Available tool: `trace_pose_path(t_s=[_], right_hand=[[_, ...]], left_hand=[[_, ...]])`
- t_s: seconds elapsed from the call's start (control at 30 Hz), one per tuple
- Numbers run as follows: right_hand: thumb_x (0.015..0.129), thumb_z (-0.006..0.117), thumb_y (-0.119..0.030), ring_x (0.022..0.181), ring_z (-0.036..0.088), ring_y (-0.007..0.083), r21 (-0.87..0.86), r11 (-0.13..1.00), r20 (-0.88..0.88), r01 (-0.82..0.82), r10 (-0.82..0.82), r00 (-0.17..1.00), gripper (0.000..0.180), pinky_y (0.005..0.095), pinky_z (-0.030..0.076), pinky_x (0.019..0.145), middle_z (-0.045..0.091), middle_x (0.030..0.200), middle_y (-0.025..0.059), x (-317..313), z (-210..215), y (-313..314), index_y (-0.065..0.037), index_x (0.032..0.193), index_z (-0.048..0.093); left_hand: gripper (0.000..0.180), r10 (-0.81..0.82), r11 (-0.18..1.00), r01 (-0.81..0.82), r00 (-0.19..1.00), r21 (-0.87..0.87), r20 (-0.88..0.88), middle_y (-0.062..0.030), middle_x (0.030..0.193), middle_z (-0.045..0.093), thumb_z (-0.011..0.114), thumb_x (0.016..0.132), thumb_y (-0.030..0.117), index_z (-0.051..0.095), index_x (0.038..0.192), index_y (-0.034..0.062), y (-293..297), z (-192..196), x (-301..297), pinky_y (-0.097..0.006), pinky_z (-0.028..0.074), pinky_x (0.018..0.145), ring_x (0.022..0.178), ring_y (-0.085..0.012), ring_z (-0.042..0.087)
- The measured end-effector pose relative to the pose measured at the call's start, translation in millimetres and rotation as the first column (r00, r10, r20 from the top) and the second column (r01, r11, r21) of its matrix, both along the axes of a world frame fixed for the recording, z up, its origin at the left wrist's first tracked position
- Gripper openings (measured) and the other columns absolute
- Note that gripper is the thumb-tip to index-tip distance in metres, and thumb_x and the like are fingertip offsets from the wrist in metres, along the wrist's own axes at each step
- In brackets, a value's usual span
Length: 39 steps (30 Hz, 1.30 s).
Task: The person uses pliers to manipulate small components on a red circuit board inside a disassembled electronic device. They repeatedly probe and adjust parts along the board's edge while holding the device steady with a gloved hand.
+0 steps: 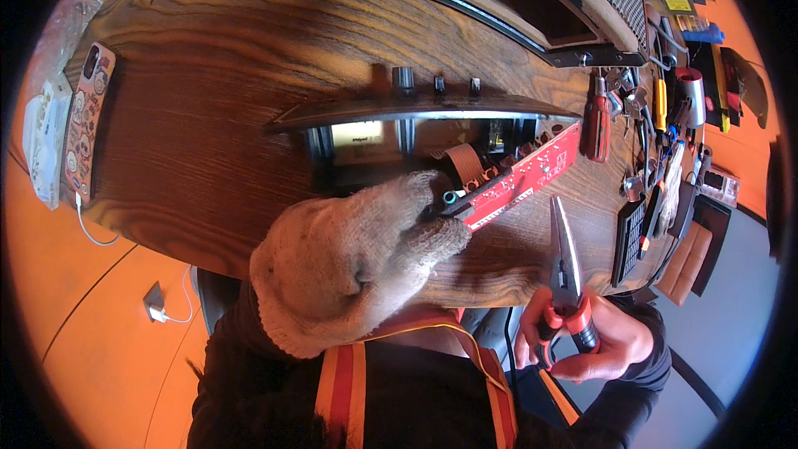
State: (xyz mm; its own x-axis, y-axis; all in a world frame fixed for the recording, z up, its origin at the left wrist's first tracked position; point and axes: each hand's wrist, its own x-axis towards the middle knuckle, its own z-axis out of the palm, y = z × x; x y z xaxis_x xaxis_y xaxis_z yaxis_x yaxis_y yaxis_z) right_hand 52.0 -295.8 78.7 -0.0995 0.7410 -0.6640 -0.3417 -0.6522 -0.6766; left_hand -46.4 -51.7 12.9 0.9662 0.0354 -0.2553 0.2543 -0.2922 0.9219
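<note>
My left hand, in a thick off-white work glove, is closed on the near end of a red circuit board. The board stands tilted on edge, with small components on its far side. A flat grey ribbon cable runs from it toward a dark, glossy front panel that has black knobs on its far face. My bare right hand grips long-nose pliers by their red and black handles. Their jaws look closed and point away from me, apart from the board.
An open speaker-like case with a metal grille lies at the far edge. On the right are a red-handled screwdriver, a yellow-handled tool and several loose tools. A phone in a patterned case lies at left, its white cable hanging down.
</note>
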Motion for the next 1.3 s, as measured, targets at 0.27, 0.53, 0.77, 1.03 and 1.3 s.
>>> trace_pose_path(t_s=[0.27,0.53,0.77,1.03,1.3], right_hand=[[0.071,0.062,-0.004,0.077,0.061,0.0180,-0.242,0.959,0.184,-0.144,0.191,0.964,0.035,0.0299,0.048,0.069,0.061,0.096,0.0111,5,24,11,-0.001,0.103,0.047],[0.070,0.062,-0.004,0.073,0.061,0.0201,-0.214,0.964,0.266,-0.157,0.212,0.940,0.040,0.0302,0.049,0.068,0.061,0.094,0.0111,11,15,17,-0.002,0.106,0.045],[0.070,0.063,-0.005,0.072,0.062,0.0218,-0.239,0.956,0.255,-0.167,0.228,0.940,0.039,0.0307,0.050,0.069,0.062,0.092,0.0100,16,16,24,-0.001,0.105,0.046],[0.070,0.064,-0.007,0.067,0.060,0.0223,-0.270,0.954,0.241,-0.131,0.198,0.950,0.035,0.0320,0.047,0.061,0.059,0.076,0.0091,20,22,23,-0.001,0.100,0.048],[0.070,0.064,-0.007,0.074,0.055,0.0202,-0.089,0.969,-0.498,0.231,-0.244,0.832,0.031,0.0322,0.043,0.064,0.054,0.088,0.0120,6,-14,6,0.004,0.095,0.048]], left_hand=[[0.028,-0.083,0.985,0.118,0.963,0.125,-0.256,-0.0109,0.070,0.062,0.060,0.084,0.023,0.059,0.107,0.0060,-7,12,11,-0.035,0.048,0.059,0.064,-0.0243,0.063],[0.029,-0.068,0.992,0.074,0.996,0.106,-0.064,-0.0106,0.068,0.063,0.061,0.084,0.025,0.060,0.108,0.0082,-6,-1,9,-0.035,0.049,0.059,0.062,-0.0246,0.064],[0.031,-0.088,0.982,0.105,0.990,0.160,-0.106,-0.0105,0.067,0.064,0.064,0.082,0.027,0.060,0.107,0.0087,-7,1,8,-0.036,0.049,0.058,0.061,-0.0260,0.064],[0.029,-0.089,0.987,0.097,0.994,0.128,-0.070,-0.0095,0.065,0.063,0.065,0.080,0.023,0.061,0.103,0.0063,-7,-8,5,-0.036,0.049,0.058,0.061,-0.0270,0.064],[0.027,-0.043,0.997,0.041,0.999,0.069,0.028,-0.0129,0.073,0.065,0.067,0.076,0.021,0.064,0.098,0.0064,0,6,7,-0.036,0.050,0.061,0.065,-0.0306,0.064]])
